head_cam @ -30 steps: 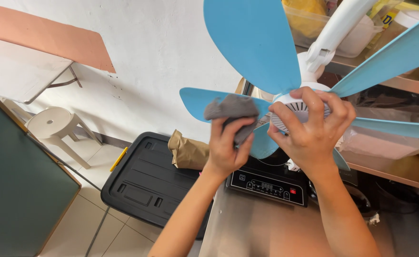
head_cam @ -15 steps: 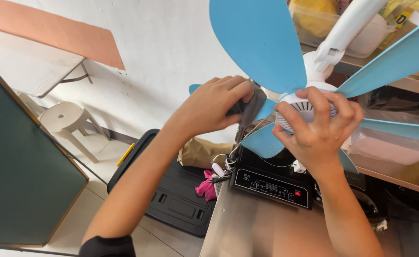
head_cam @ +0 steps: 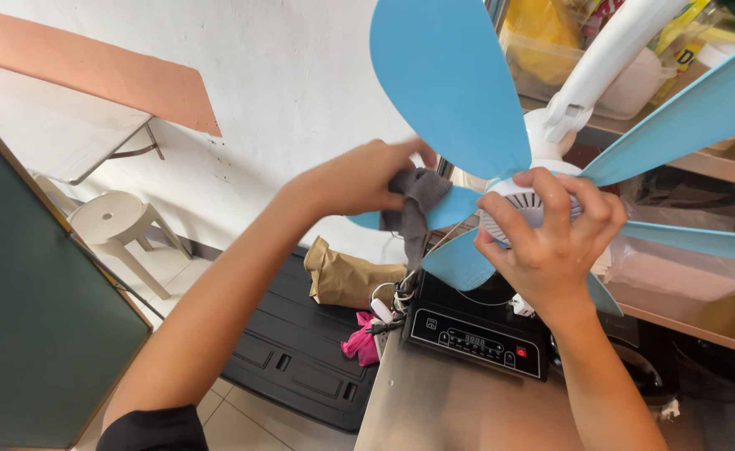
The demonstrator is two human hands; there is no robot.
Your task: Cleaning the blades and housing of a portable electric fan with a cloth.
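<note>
A: Left hand (head_cam: 355,177)?
B: Fingers pressed together around a grey cloth (head_cam: 413,210), pinching it against a short blue blade (head_cam: 447,207). Cloth bunched under the fingertips, its tail hanging down past the blade's lower edge.

A: Right hand (head_cam: 549,242)?
B: Fingers spread, cupped over the white hub (head_cam: 524,203) of the fan, thumb low on the left, palm below the hub. Gripping the hub itself, just right of the cloth.

A: Cloth relative to that hand?
B: Left of it, near but apart, a sliver of blade between. Level with the knuckles.

A: Fan as a whole?
B: Up high, filling the upper right. Big blade (head_cam: 447,83) rising above both hands, white arm (head_cam: 605,58) slanting off to the top right, more blades running out right.

A: Underneath?
B: Black cooker (head_cam: 478,330) on a steel counter (head_cam: 434,409), directly below the hands. Brown paper bag (head_cam: 344,276) and pink rag (head_cam: 359,344) left of it, black crate (head_cam: 296,351) on the floor. White stool (head_cam: 117,227) far left by the wall.
</note>
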